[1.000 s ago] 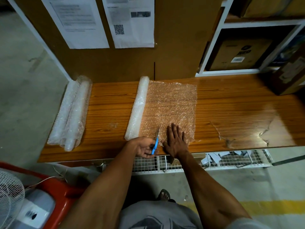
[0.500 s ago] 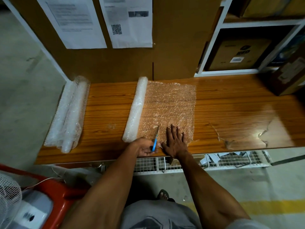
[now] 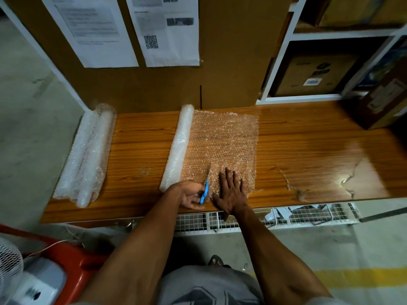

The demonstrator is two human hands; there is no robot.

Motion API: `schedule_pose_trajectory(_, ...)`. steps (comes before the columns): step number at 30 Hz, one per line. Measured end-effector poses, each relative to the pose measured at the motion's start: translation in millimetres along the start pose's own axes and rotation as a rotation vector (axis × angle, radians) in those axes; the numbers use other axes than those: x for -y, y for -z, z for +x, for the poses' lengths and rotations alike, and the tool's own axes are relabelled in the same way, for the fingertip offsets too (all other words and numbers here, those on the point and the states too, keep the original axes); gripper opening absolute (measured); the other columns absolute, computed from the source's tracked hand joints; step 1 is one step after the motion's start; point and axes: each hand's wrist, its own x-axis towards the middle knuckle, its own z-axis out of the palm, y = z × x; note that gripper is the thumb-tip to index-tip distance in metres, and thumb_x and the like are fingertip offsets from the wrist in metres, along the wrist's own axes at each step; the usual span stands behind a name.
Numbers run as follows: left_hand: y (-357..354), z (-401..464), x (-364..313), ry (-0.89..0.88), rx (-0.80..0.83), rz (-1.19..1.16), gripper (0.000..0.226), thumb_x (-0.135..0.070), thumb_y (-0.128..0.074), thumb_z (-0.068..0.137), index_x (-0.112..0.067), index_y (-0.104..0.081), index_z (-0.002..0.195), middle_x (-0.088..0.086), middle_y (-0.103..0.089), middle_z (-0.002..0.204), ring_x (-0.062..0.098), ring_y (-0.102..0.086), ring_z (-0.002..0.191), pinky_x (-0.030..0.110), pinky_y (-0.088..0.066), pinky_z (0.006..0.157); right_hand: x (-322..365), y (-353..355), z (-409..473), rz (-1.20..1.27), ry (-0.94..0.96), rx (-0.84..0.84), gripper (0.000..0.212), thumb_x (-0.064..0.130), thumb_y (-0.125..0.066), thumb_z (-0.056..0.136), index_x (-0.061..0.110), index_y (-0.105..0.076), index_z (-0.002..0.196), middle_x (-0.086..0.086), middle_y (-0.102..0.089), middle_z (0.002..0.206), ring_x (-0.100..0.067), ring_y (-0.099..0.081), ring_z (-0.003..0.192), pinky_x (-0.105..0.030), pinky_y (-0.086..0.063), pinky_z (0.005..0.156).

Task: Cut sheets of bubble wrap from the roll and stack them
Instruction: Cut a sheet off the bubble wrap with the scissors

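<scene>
A bubble wrap roll (image 3: 178, 144) lies across the wooden table (image 3: 308, 150), with a sheet (image 3: 224, 142) unrolled flat to its right. My left hand (image 3: 191, 195) grips blue-handled scissors (image 3: 206, 186) at the sheet's near edge, blades pointing away into the wrap just right of the roll. My right hand (image 3: 232, 190) presses flat, fingers spread, on the sheet's near part beside the blades.
Other bubble wrap rolls (image 3: 87, 155) lie at the table's left end. A cardboard box (image 3: 381, 100) stands at the far right. Cardboard panels with taped papers (image 3: 167, 29) back the table. A wire tray (image 3: 286, 216) runs under the front edge. A red stool (image 3: 72, 258) and a fan (image 3: 8, 267) sit lower left.
The scissors and both hands stay at the sheet's near edge; only the camera view shifts slightly.
</scene>
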Motion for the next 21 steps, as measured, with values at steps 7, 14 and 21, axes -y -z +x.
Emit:
schedule_pose_trajectory(7, -5.5, 5.6, -5.6, -0.045, -0.07, 0.0, 0.015, -0.029, -0.071, 0.095, -0.015, -0.071, 0.092, 0.002, -0.073, 0.09, 0.014, -0.069, 0.085, 0.03, -0.059, 0.077, -5.1, -1.4, -0.2, -0.012, 0.021, -0.011, 0.099, 0.072, -0.036, 0.097, 0.02, 0.014, 0.166, -0.009, 0.033, 0.167, -0.037, 0.027, 0.155, -0.055, 0.018, 0.121)
schedule_pose_trajectory(14, -4.5, 10.3, -5.1, -0.039, -0.075, -0.013, 0.011, -0.02, -0.072, 0.094, -0.01, -0.071, 0.093, 0.003, -0.075, 0.081, 0.011, -0.07, 0.077, 0.021, -0.058, 0.07, -9.1, -2.8, 4.3, -0.032, 0.038, -0.079, 0.091, 0.074, -0.028, 0.096, 0.021, -0.007, 0.167, -0.009, 0.024, 0.171, -0.036, 0.026, 0.156, -0.058, 0.019, 0.12)
schedule_pose_trajectory(21, -3.5, 7.7, -12.3, -0.002, -0.049, 0.017, 0.009, -0.021, -0.069, 0.096, -0.013, -0.07, 0.092, 0.003, -0.075, 0.095, 0.015, -0.07, 0.094, 0.033, -0.055, 0.084, -14.7, 10.7, 22.4, -0.084, 0.03, -0.099, 0.089, 0.073, -0.013, 0.099, 0.018, 0.003, 0.167, -0.013, 0.024, 0.17, -0.036, 0.024, 0.156, -0.056, 0.013, 0.126)
